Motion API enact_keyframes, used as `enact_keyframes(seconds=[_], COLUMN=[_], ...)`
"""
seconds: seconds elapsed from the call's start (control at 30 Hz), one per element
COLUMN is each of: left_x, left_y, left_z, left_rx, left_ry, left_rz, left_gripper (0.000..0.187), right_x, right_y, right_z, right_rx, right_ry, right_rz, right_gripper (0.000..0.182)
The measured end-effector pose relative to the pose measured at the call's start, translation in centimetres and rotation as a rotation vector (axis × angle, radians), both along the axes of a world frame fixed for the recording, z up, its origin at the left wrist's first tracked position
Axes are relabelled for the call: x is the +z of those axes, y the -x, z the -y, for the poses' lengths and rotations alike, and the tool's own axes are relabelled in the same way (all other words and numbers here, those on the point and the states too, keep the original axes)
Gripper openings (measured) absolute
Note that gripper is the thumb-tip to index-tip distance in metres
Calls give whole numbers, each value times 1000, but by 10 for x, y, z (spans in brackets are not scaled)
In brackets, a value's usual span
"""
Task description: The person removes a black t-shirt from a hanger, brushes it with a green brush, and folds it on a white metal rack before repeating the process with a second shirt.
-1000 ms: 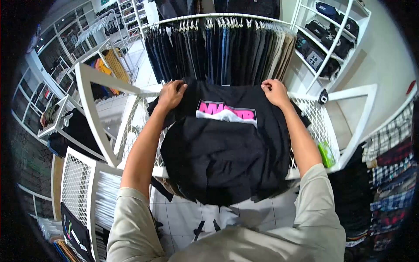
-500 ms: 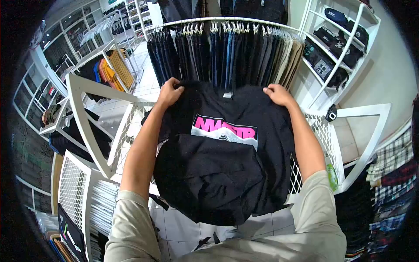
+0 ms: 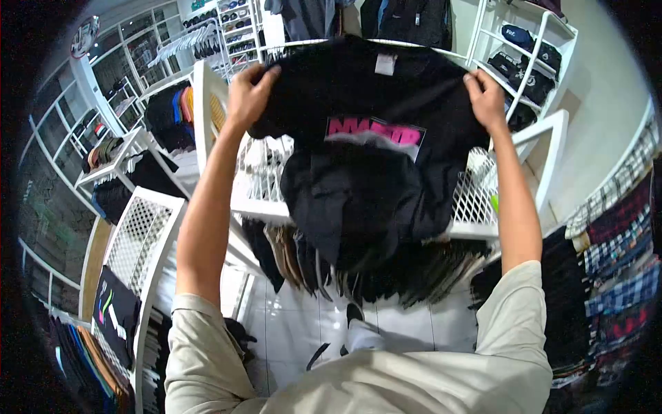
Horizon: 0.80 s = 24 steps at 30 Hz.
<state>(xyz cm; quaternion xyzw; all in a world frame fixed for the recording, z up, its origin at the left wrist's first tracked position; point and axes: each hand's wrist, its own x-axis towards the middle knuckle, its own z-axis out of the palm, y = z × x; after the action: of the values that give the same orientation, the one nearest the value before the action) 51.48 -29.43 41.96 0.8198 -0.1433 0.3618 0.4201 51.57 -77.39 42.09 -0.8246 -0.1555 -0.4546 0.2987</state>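
Note:
A black T-shirt (image 3: 386, 90) with a pink, white-edged print (image 3: 376, 133) on its chest is stretched between my hands. My left hand (image 3: 251, 96) pinches it at the shoulder on the left. My right hand (image 3: 485, 96) grips the opposite shoulder, thumb on top. A white label (image 3: 385, 65) shows inside the collar. The lower part of the shirt (image 3: 352, 200) folds up over the bottom of the print and hangs in front of the white mesh table (image 3: 258, 200).
Trousers (image 3: 289, 259) hang below the mesh table. Shelves with caps (image 3: 517, 38) stand at the back right. Plaid shirts (image 3: 614, 255) line the right side. At the left are a second mesh rack (image 3: 141, 228) and hanging clothes (image 3: 89, 352). White tiles (image 3: 293, 324) cover the floor.
Both hands have risen and moved away from me, lifting the T-shirt off the mesh table. The shirt now hides most of the back trouser rail, and the view has shifted.

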Motion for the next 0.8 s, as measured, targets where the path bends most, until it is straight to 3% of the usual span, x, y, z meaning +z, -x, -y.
enact_keyframes(seconds=[0.07,0.1,0.13,0.2,0.3,0.37,0.5,0.6,0.67,0.8], left_x=[17,26,41,59,86,94,30,-66,-77,-55], left_y=[43,72,98,134,175,199,264,258,274,280], left_z=[-23,-32,-40,-60,-94,-103,-100,-125,-134,-141], left_rx=[22,27,31,22,47,87,173,68,52,-133], left_ry=[-62,-65,-68,-75,-143,-185,-190,-108,-103,57], left_rz=[167,193,236,333,400,391,369,88,-94,-153], left_gripper=[38,37,37,38,34,32,31,30,30,33], right_x=[19,32,44,62,93,95,36,-31,-37,-15], right_y=[36,60,81,121,164,181,217,240,256,276], right_z=[0,0,-3,-14,-16,-22,-65,-85,-87,-86], right_rx=[-42,-18,-141,-88,-117,-97,-23,126,123,122], right_ry=[111,91,181,212,205,216,202,269,183,34], right_rz=[232,85,158,317,217,295,329,-55,-74,-78], right_gripper=[27,28,29,30,32,31,24,22,24,30])
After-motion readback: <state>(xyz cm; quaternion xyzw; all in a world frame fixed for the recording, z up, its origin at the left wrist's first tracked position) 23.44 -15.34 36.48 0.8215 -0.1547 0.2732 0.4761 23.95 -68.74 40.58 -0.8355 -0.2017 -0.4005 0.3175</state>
